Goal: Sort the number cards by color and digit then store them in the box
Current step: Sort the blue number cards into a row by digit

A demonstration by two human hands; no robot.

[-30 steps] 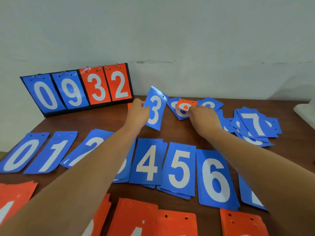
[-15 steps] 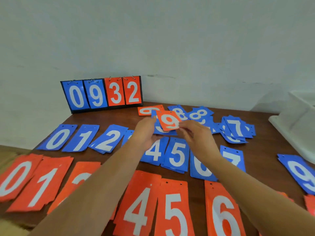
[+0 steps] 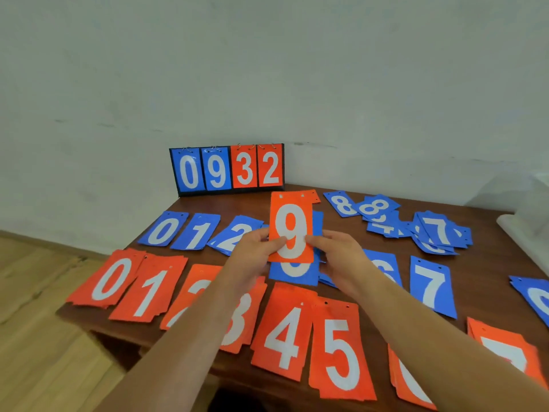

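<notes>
An orange 9 card [image 3: 292,227] is held upright above the table's middle, with a blue card [image 3: 292,272] behind and below it. My left hand [image 3: 252,257] pinches the cards' left edge and my right hand [image 3: 341,260] pinches the right edge. Blue piles 0 [image 3: 166,231], 1 [image 3: 197,234] and 2 [image 3: 234,239] lie in a row behind, with blue 7 [image 3: 432,285] to the right. Orange piles 0 [image 3: 111,281], 1 [image 3: 150,289], 4 [image 3: 283,330] and 5 [image 3: 338,352] form the front row. Unsorted blue cards [image 3: 416,227] lie at the back right.
A flip scoreboard [image 3: 227,169] reading 0932 stands against the wall at the back. A white box [image 3: 528,227] sits at the table's right edge. More cards lie at the far right: a blue one [image 3: 534,295] and an orange pile [image 3: 505,349]. The brown table [image 3: 395,260] ends at the left over wooden floor.
Both hands have drawn back toward me, and the orange 9 card went from tilted to upright in front of the blue card. The camera has pulled back and shows more of the orange row.
</notes>
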